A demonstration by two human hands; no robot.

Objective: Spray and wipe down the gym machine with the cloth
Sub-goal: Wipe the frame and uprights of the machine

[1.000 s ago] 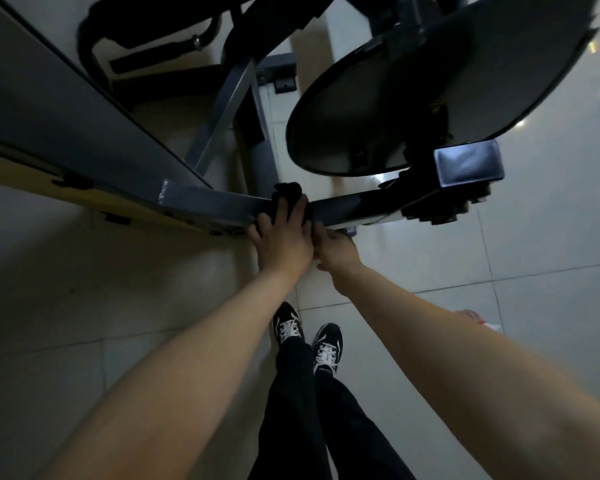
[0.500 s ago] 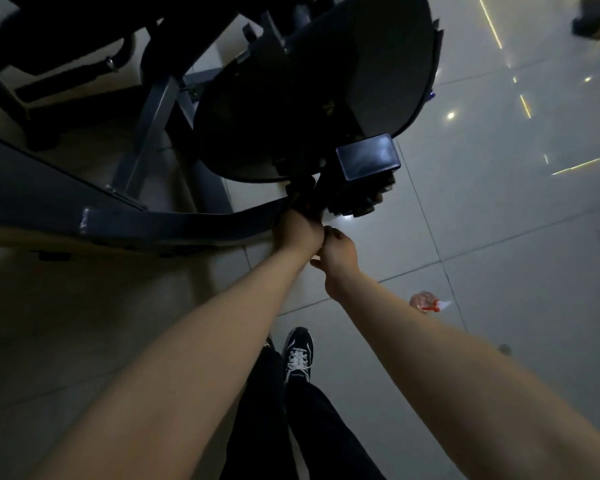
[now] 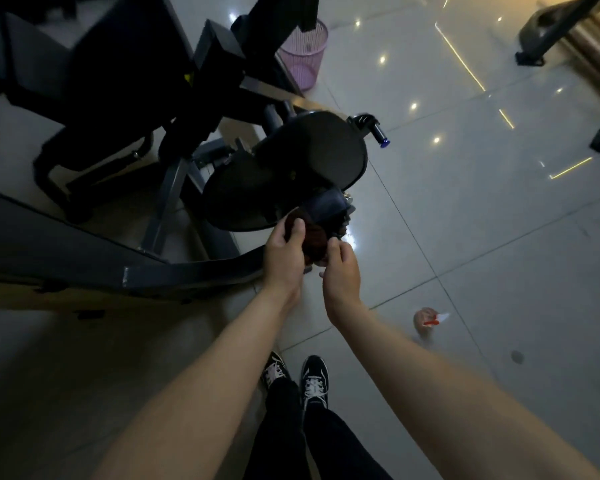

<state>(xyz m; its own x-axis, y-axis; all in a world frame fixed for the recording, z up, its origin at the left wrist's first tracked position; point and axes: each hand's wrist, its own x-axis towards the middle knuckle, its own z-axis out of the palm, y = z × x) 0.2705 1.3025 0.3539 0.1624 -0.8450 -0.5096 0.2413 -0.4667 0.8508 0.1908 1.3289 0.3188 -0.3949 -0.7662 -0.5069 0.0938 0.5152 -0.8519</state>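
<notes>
Fingers (image 3: pixel 297 231) of left hand (image 3: pixel 284 259) and right hand (image 3: pixel 341 276) curl round the dark cloth (image 3: pixel 315 239).

1. The cloth (image 3: pixel 314 242) is dark maroon-brown.
2. The gym machine frame (image 3: pixel 187 271) is dark blue-grey, and its round discs (image 3: pixel 291 178) are black.
3. A handle peg (image 3: pixel 378 135) on the machine ends in a bright blue cap.
4. The wastebasket (image 3: pixel 303 51) is pink, with a fine mesh pattern.
5. The spray bottle (image 3: pixel 426 318) is brownish-pink with a red trigger and a white nozzle.
6. The sneakers (image 3: pixel 314 379) are black with white laces, and the trousers (image 3: pixel 291 438) are black.
7. The floor tiles (image 3: pixel 499 237) are pale glossy grey, crossed by dark grout lines.
</notes>
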